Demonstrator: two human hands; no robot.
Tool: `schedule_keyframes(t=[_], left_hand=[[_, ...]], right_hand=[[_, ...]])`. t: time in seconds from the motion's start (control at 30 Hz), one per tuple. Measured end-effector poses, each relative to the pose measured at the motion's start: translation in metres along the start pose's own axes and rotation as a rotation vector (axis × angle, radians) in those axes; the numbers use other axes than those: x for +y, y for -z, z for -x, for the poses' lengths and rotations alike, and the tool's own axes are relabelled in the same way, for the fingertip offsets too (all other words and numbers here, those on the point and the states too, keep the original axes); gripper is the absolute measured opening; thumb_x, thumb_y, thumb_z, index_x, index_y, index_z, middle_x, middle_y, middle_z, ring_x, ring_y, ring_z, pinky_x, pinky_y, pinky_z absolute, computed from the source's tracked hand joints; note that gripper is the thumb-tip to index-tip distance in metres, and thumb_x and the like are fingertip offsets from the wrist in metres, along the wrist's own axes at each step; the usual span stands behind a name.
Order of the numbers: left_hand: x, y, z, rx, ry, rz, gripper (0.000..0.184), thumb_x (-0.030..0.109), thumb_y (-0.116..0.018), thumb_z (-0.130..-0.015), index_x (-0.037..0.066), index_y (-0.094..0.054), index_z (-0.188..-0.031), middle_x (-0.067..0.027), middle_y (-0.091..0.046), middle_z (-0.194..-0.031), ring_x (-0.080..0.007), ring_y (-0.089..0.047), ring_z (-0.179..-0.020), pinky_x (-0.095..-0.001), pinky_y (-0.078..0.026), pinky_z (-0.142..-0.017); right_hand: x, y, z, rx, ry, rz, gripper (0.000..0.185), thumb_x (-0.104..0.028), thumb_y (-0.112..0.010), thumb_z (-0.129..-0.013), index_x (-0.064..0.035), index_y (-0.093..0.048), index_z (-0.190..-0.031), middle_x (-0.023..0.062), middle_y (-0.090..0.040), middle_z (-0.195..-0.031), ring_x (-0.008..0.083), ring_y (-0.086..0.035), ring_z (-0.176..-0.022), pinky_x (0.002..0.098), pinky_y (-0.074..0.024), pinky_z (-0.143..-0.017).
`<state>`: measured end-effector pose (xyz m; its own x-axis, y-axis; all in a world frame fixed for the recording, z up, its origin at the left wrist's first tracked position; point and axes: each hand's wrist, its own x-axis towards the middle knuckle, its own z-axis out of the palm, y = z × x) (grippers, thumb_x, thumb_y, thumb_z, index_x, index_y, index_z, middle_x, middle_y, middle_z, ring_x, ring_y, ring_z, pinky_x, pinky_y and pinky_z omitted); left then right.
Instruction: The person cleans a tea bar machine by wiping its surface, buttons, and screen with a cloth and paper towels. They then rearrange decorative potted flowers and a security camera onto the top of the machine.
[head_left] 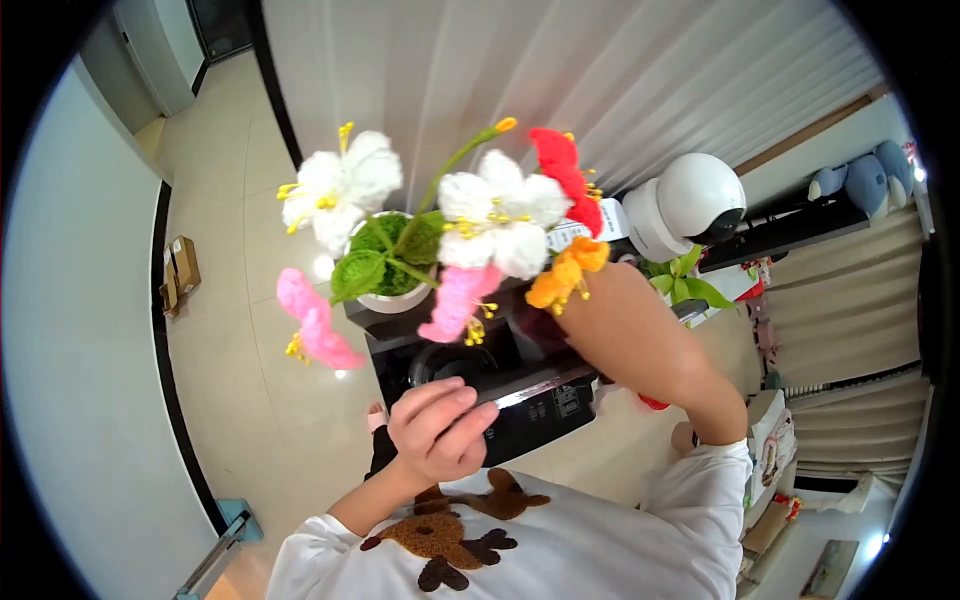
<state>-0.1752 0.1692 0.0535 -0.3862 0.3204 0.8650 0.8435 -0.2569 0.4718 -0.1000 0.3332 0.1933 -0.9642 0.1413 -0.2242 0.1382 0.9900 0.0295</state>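
Observation:
My left hand point(440, 428) is closed, its fingers curled over the edge of a dark glossy panel point(535, 387). Below that edge is a black surface with small white markings point(540, 412). Behind the panel is a dark recess with a curved black object point(430, 362) in it. My right forearm point(635, 340) reaches in from the right, and the right hand is hidden behind crocheted flowers. These include a white flower point(505, 215), an orange flower point(568, 272) and a pink flower point(462, 305). They rise from a white pot point(395, 300) with green crocheted leaves.
A white dome camera point(700, 200) stands right of the flowers, with a green-leaved plant point(688, 283) below it. A blue plush toy point(868, 182) lies on a dark shelf at far right. Cardboard boxes point(182, 268) rest on the tiled floor point(235, 390) at left.

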Motion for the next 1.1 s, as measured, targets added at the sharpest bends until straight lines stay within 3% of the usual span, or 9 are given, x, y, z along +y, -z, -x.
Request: schedule_keyframes(t=[0.03, 0.13, 0.4, 0.47, 0.63, 0.7, 0.77, 0.97, 1.1], left_hand=[[0.001, 0.0, 0.0, 0.0, 0.01, -0.003, 0.026, 0.004, -0.053, -0.068, 0.013, -0.064, -0.089, -0.0042, -0.054, -0.093, -0.0224, -0.057, -0.081, -0.0272, -0.048, -0.066], [0.001, 0.0, -0.001, 0.01, 0.011, 0.026, 0.027, 0.004, -0.058, -0.066, 0.013, -0.065, -0.09, -0.004, -0.055, -0.093, -0.0221, -0.057, -0.08, -0.0276, -0.049, -0.062], [0.0, 0.002, -0.003, 0.009, -0.022, 0.056, 0.026, 0.006, -0.064, -0.065, 0.012, -0.065, -0.09, -0.0035, -0.055, -0.09, -0.0213, -0.057, -0.079, -0.0269, -0.049, -0.06], [-0.001, 0.002, -0.003, 0.012, -0.018, 0.047, 0.027, 0.004, -0.063, -0.064, 0.012, -0.065, -0.09, -0.0038, -0.056, -0.09, -0.0215, -0.057, -0.08, -0.0272, -0.049, -0.061], [-0.002, 0.003, -0.002, -0.03, -0.041, 0.039, 0.031, -0.002, -0.056, -0.065, 0.009, -0.062, -0.094, -0.0075, -0.053, -0.093, -0.025, -0.056, -0.082, -0.0299, -0.048, -0.068], [-0.002, 0.003, -0.003, -0.053, -0.066, 0.038, 0.033, -0.006, -0.052, -0.066, 0.006, -0.059, -0.097, -0.0106, -0.05, -0.095, -0.0278, -0.054, -0.083, -0.0325, -0.048, -0.071], [-0.002, 0.003, -0.003, -0.075, -0.057, 0.059, 0.034, -0.006, -0.051, -0.066, 0.005, -0.058, -0.097, -0.0122, -0.049, -0.098, -0.0285, -0.054, -0.085, -0.0336, -0.048, -0.072], [-0.002, -0.002, -0.004, -0.011, -0.033, 0.03, 0.038, -0.003, -0.053, -0.062, 0.008, -0.063, -0.097, -0.0073, -0.05, -0.1, -0.0245, -0.055, -0.081, -0.0297, -0.048, -0.068], [-0.002, -0.003, -0.003, -0.02, -0.034, 0.016, 0.038, -0.004, -0.052, -0.063, 0.007, -0.062, -0.098, -0.0089, -0.05, -0.101, -0.0257, -0.055, -0.082, -0.0312, -0.049, -0.07]], right_hand=[[-0.004, -0.006, -0.003, 0.176, 0.103, -0.053, 0.006, -0.007, -0.06, -0.063, -0.001, -0.057, -0.065, 0.0138, -0.058, -0.066, 0.0304, -0.06, -0.065, 0.0371, -0.047, -0.057], [-0.014, -0.006, -0.015, 0.238, 0.241, -0.082, 0.01, -0.006, -0.06, -0.064, -0.001, -0.054, -0.071, 0.0134, -0.055, -0.07, 0.0307, -0.058, -0.067, 0.0384, -0.0454, -0.056], [-0.018, -0.002, -0.009, 0.096, 0.063, -0.157, 0.011, -0.007, -0.059, -0.066, -0.0025, -0.053, -0.074, 0.0112, -0.055, -0.072, 0.0292, -0.059, -0.073, 0.0376, -0.0452, -0.058], [-0.027, -0.001, -0.01, 0.095, 0.152, 0.123, 0.009, -0.006, -0.06, -0.064, -0.0052, -0.057, -0.072, 0.0089, -0.057, -0.071, 0.0263, -0.059, -0.074, 0.0342, -0.0454, -0.06], [-0.039, -0.018, -0.031, 0.083, 0.013, 0.14, 0.01, -0.007, -0.063, -0.057, -0.0086, -0.063, -0.067, 0.0101, -0.059, -0.073, 0.0233, -0.059, -0.075, 0.0303, -0.0453, -0.064], [-0.033, -0.015, -0.032, 0.139, 0.173, 0.242, 0.012, -0.011, -0.064, -0.057, -0.0081, -0.064, -0.068, 0.0091, -0.059, -0.073, 0.0226, -0.059, -0.073, 0.0295, -0.0451, -0.063], [-0.025, 0.001, -0.027, 0.037, 0.167, 0.198, 0.017, -0.012, -0.059, -0.067, 0.0003, -0.056, -0.079, 0.0156, -0.056, -0.078, 0.0316, -0.056, -0.075, 0.0373, -0.0438, -0.064], [0.009, 0.019, -0.005, -0.233, -0.241, -0.323, 0.019, -0.018, -0.06, -0.069, -0.0051, -0.065, -0.083, 0.0161, -0.062, -0.076, 0.0318, -0.06, -0.077, 0.0398, -0.0479, -0.068], [0.034, -0.007, 0.025, -0.012, -0.267, -0.249, 0.018, -0.013, -0.059, -0.069, -0.0037, -0.065, -0.083, 0.0178, -0.061, -0.076, 0.0336, -0.059, -0.078, 0.0409, -0.0471, -0.07]])
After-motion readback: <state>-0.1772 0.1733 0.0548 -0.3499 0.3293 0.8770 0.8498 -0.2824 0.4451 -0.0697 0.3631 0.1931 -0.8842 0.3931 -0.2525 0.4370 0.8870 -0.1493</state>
